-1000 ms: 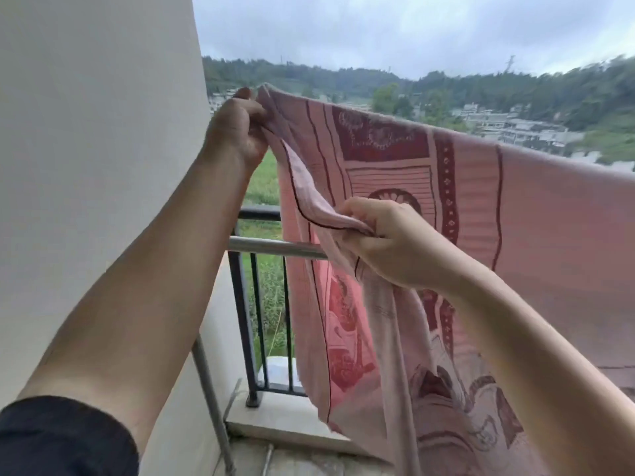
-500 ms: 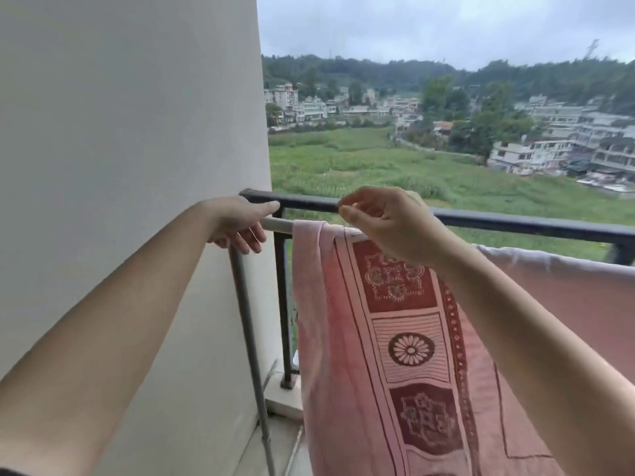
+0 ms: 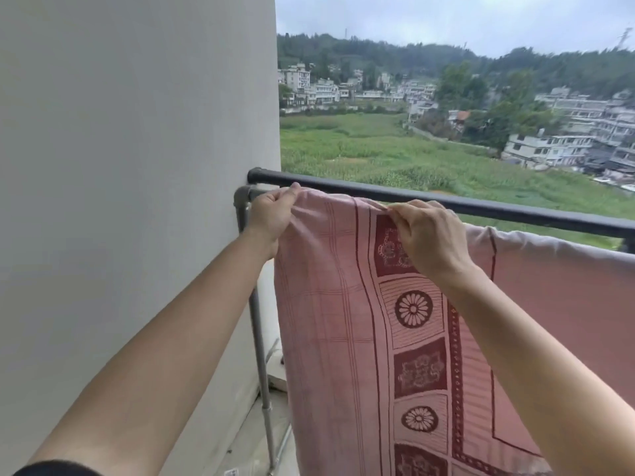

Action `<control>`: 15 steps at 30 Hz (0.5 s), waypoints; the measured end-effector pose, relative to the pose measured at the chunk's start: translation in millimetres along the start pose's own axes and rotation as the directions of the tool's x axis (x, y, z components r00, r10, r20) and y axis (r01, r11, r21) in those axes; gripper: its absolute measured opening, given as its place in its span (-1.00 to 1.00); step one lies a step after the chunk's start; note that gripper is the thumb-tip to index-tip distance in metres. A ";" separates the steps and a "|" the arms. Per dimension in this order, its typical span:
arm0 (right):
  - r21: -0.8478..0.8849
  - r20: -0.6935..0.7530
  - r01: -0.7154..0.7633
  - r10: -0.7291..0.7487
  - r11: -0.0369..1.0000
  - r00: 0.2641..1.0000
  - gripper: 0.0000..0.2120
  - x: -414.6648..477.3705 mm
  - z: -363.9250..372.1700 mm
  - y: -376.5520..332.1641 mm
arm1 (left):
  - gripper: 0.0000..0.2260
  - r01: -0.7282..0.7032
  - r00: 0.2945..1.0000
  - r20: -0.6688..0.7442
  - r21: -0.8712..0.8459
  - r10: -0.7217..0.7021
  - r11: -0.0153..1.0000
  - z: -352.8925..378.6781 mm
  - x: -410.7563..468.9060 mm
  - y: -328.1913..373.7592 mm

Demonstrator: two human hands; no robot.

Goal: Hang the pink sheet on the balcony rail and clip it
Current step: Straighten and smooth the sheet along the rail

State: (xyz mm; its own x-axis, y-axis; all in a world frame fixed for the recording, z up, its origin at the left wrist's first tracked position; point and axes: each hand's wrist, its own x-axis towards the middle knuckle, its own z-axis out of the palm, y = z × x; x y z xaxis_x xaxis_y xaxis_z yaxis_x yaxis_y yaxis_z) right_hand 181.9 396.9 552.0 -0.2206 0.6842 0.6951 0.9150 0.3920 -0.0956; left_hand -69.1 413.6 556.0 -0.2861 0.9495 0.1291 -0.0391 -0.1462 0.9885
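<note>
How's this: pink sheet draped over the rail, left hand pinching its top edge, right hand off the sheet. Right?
Wrong on the right hand: the head view shows it also pinching the top edge of the pink sheet. The left hand pinches it too, and the sheet is draped over the rail.

No words or numbers can be read anywhere in my view.

The one label-like thing is a small white sticker [image 3: 232, 472] at the bottom edge of the frame, left of centre, near the foot of the grey pipe [image 3: 259, 355]. Its print is too small for me to make out. The pink sheet [image 3: 330, 338] in front of me bears dark red flower and scroll motifs set in squares; they are ornament, not letters.
</note>
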 end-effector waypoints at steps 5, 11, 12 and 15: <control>0.027 -0.334 0.132 -0.115 0.991 0.935 -0.71 -6.6 -8.8 -8.3 | -0.80 -0.044 0.999 -0.021 -0.235 0.040 0.971 -22.5 17.8 43.2; 0.126 -0.478 -0.196 0.233 0.973 0.847 -0.63 -13.9 -36.6 25.1 | -0.74 0.161 0.841 0.522 0.008 -0.142 0.987 -2.6 4.0 80.8; 0.129 -0.464 -0.289 0.315 0.949 0.828 -0.62 -14.6 -42.5 32.4 | -0.76 0.194 0.816 0.531 0.124 -0.230 0.973 1.9 0.0 74.9; 0.092 -0.448 -0.425 0.418 0.901 0.790 -0.62 -27.4 -51.8 47.3 | -0.79 0.131 0.873 0.383 0.412 -0.302 0.902 13.6 -3.8 50.6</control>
State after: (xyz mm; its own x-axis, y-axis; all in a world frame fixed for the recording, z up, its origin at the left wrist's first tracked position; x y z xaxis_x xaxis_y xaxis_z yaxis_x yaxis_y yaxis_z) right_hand 248.7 364.8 565.3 0.3599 0.4289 0.8286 0.8866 0.1194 -0.4469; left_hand -57.0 406.3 606.7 0.1284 0.9795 -0.1555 0.3213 0.1073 0.9409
